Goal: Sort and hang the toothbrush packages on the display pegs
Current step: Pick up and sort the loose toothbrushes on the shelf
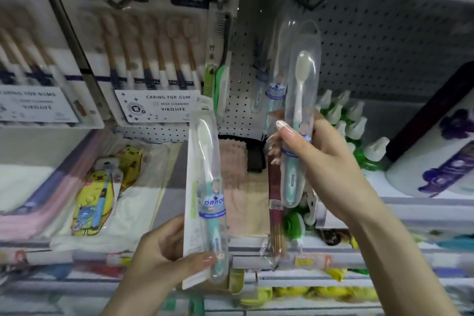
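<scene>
Thumb and fingers of the left hand (pixel 164 256) pinch the bottom of a clear blister toothbrush package with a teal handle and white card backing (pixel 205 195), held upright in front of the shelves. The right hand (pixel 325 161) curls round the lower half of a clear plastic toothbrush case with a teal-and-white brush (pixel 301 90), raised before the grey perforated pegboard (pixel 384 46), just beside a similar hanging toothbrush pack (pixel 272 90).

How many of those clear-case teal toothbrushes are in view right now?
4: one clear case in the left hand, another in the right hand, two blurred ones hanging on the pegboard behind. More may hide behind those.
</scene>
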Demonstrator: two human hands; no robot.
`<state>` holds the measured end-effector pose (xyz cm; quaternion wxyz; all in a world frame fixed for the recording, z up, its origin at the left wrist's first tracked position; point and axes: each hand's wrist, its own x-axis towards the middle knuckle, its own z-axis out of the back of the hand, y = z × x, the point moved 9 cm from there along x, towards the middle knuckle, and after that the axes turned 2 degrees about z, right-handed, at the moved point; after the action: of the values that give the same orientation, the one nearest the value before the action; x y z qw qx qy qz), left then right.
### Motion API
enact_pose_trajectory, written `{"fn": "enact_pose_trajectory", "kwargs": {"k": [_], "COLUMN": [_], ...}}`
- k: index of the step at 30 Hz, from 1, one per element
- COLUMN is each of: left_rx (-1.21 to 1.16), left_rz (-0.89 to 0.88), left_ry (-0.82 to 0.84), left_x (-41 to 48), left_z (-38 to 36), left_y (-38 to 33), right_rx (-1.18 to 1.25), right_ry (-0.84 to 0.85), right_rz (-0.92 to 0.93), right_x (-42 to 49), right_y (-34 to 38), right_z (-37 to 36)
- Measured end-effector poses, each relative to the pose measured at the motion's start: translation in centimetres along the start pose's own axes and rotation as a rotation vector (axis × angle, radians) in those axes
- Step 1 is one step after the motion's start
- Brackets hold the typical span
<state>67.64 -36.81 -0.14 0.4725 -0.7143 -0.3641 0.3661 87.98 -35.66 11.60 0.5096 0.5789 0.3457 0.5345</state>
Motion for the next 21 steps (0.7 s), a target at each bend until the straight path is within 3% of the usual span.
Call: {"fn": "enact_pose_trajectory", "kwargs": {"k": [5,12,21], "left_rx": [0.038,0.057,0.028], "left_rz": [-0.025,-0.039,-0.028], "left_ry": [-0.002,-0.01,-0.003], "left_x": [-0.2,-0.3,-0.4], "left_z": [0.1,0.3,0.2], "left_y": [-0.8,-0.8,-1.0], "right_rx": [0.064,0.263,0.343], "right_ry": [-0.029,-0.045,-0.041], "right_rz": [0.1,0.02,-0.102], "right_x": [0.3,1.1,2.4], "right_y": [1.4,2.0,0.1], "right_z": [0.0,-0.4,-1.0]}}
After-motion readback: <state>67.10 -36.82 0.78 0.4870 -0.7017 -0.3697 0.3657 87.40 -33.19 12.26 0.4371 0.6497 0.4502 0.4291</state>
